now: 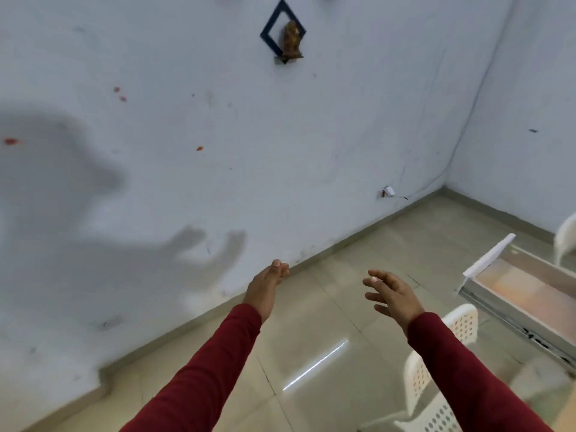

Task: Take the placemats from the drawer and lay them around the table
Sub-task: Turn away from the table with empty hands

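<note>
An open drawer juts out at the right edge, white-fronted, with a pale wooden bottom showing; no placemats are visible in the part I can see. My left hand is stretched forward over the floor, fingers loosely curled and holding nothing. To its right, my right hand reaches out with fingers spread and nothing in it, still left of the drawer. Both arms wear dark red sleeves. The table itself is out of view.
A white perforated plastic chair stands at the lower right, below the drawer. Another white chair back shows at the right edge. A white wall with a small framed figurine lies ahead, above a beige tiled floor.
</note>
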